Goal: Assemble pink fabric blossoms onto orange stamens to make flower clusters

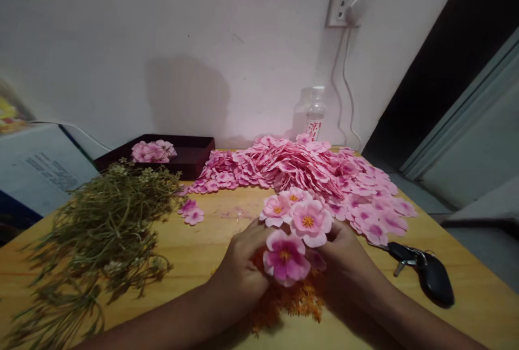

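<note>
Left hand and right hand, fingers closed, together grip a flower sprig above the table's near edge. Blossoms face up toward the camera; stem axis hidden. Orange centres lie beneath.

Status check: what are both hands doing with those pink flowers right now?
Left hand and right hand both closed on a flower cluster. Orange bits beneath. Car key beside right hand, apart.
</note>
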The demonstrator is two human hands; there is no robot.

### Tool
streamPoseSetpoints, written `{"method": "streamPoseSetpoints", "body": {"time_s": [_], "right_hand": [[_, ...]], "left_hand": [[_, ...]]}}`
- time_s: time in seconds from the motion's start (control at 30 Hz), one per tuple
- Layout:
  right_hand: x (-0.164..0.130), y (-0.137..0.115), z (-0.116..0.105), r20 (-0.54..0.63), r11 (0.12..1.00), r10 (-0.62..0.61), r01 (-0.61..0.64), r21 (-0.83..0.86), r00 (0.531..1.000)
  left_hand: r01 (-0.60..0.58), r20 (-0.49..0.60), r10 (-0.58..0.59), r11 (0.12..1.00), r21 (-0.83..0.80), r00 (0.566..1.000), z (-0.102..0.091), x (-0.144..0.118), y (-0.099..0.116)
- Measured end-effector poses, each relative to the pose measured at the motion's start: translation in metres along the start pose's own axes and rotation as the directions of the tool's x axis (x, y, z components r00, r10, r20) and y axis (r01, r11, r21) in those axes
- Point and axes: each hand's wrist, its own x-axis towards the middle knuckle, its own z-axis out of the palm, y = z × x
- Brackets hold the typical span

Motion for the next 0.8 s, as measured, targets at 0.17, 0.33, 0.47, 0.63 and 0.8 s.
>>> {"method": "streamPoseSetpoints", "body": {"time_s": [0.17, 0.33, 0.47, 0.63, 0.8], "right_hand": [[0.000, 0.000, 0.002, -0.019, 0.997, 0.075, -0.074, 0.026, 0.997], [-0.001, -0.004, 0.002, -0.005, 0.995, 0.088, -0.087, 0.055, 0.996], [-0.003, -0.007, 0.002, 0.053, 0.995, 0.077, -0.080, 0.056, 0.996], [-0.006, -0.008, 0.007, 0.096, 0.987, 0.057, -0.070, 0.145, 0.994], [-0.005, -0.008, 0.007, 0.115, 0.994, 0.047, -0.059, 0.096, 0.992]], "left_hand": [[0.159, -0.036, -0.168, 0.972, -0.170, 0.985, 0.004, 0.002, -0.012], [0.090, -0.017, -0.094, 0.984, -0.152, 0.995, 0.002, 0.005, -0.006], [0.000, 0.008, 0.000, 0.997, -0.072, 1.000, 0.001, 0.006, 0.002], [0.040, 0.048, -0.035, 0.993, -0.109, 0.998, 0.002, 0.004, 0.003], [0.135, 0.063, -0.127, 0.978, -0.159, 0.990, 0.004, 0.000, -0.005]]}}
